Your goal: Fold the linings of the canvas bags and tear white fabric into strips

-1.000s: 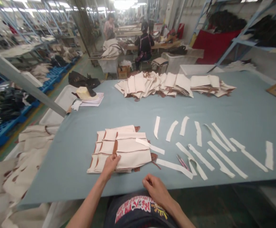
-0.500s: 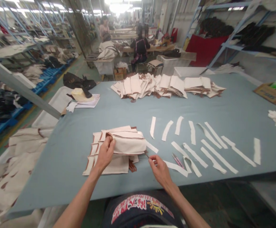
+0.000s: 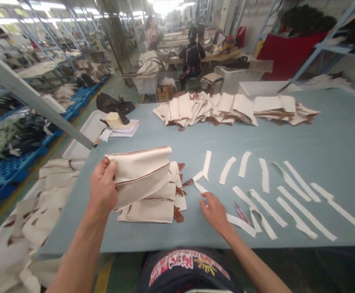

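My left hand [image 3: 103, 185] grips the left edge of a cream fabric panel [image 3: 142, 162] with brown edging, its thumb on top. The panel is raised and slants over a small stack of similar cream pieces [image 3: 153, 212], whose brown ties [image 3: 179, 213] stick out on the right. To the right of the stack, my right hand [image 3: 214, 212] hovers low over the table with thumb and fingers apart, holding nothing. A white strip [image 3: 200, 187] lies just beyond its fingertips. Pink-handled thread snips [image 3: 241, 212] rest to the right of this hand.
Several white strips [image 3: 264, 175] are spread over the right half of the blue-green table [image 3: 104, 234]. A long heap of cream pieces [image 3: 235, 106] lies along the far side. At the table's far left are a yellow block [image 3: 116, 121] and papers. A person [image 3: 192, 55] sits beyond.
My left hand has moved left and up, spreading the panel more openly. My right hand no longer pinches the brown tie at the panel's right end. The camera view has turned left.
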